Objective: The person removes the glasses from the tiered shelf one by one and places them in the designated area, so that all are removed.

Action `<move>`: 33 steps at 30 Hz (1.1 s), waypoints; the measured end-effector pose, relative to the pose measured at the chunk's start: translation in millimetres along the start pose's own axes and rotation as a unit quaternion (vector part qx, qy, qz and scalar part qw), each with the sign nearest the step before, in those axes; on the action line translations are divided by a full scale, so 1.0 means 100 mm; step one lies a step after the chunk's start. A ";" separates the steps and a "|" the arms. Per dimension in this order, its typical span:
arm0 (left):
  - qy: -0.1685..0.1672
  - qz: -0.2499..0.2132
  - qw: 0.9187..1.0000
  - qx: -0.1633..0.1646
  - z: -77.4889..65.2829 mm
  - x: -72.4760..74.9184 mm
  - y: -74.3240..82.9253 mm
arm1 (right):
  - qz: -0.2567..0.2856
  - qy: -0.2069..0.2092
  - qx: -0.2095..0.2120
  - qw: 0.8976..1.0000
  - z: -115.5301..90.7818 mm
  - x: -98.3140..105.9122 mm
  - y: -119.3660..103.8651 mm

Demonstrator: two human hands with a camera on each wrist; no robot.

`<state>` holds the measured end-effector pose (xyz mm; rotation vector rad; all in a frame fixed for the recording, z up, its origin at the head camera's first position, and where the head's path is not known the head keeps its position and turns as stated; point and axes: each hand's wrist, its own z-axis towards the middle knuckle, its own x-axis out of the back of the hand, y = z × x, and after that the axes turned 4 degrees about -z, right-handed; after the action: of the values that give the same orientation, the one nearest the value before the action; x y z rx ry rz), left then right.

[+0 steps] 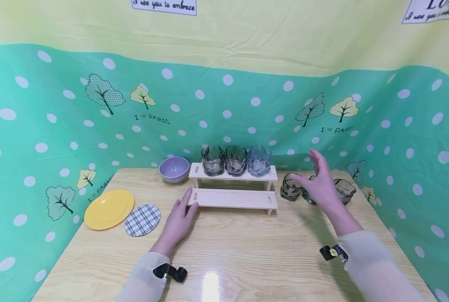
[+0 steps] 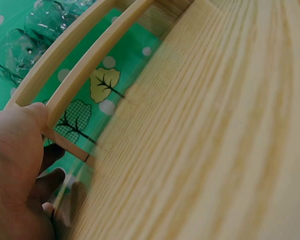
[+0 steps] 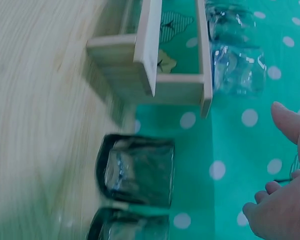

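Observation:
A two-step wooden rack (image 1: 233, 198) stands at the middle back of the table. My left hand (image 1: 179, 218) holds the left end of its lower step, thumb at the front corner and index finger along the end. Three faceted glasses stand in a row on the upper step: two grey glasses (image 1: 236, 160) and a bluish glass (image 1: 259, 161) at the right. My right hand (image 1: 324, 186) is raised over the table right of the rack, fingers spread and holding nothing. Below it are several dark glasses (image 1: 291, 187), partly hidden by the hand in the head view.
A purple bowl (image 1: 174, 169) sits left of the rack's upper step. Farther left lie a yellow plate (image 1: 109, 209) and a round checked coaster (image 1: 142, 220). A green polka-dot cloth (image 1: 194, 109) hangs behind and along both sides of the wooden table (image 1: 247, 251).

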<state>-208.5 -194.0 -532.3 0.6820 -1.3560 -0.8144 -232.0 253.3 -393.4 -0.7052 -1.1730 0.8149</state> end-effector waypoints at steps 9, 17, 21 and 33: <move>0.000 0.001 1.000 0.000 0.00 0.01 0.00 | 0.033 -0.012 0.017 0.999 0.07 -0.25 -0.19; -0.006 0.002 1.000 0.003 0.00 0.02 0.00 | 0.051 -0.025 0.029 0.998 0.13 -0.47 -0.28; -0.009 0.000 1.000 0.005 0.00 0.02 0.00 | 0.062 -0.031 0.028 0.997 0.16 -0.56 -0.31; 0.003 0.003 1.000 -0.005 0.00 0.00 -0.01 | 0.077 -0.037 0.026 0.996 0.26 -0.82 -0.32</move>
<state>-208.8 -194.7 -533.1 0.6728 -1.3473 -0.8129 -265.9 168.6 -401.8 -0.7348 -1.1701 1.0053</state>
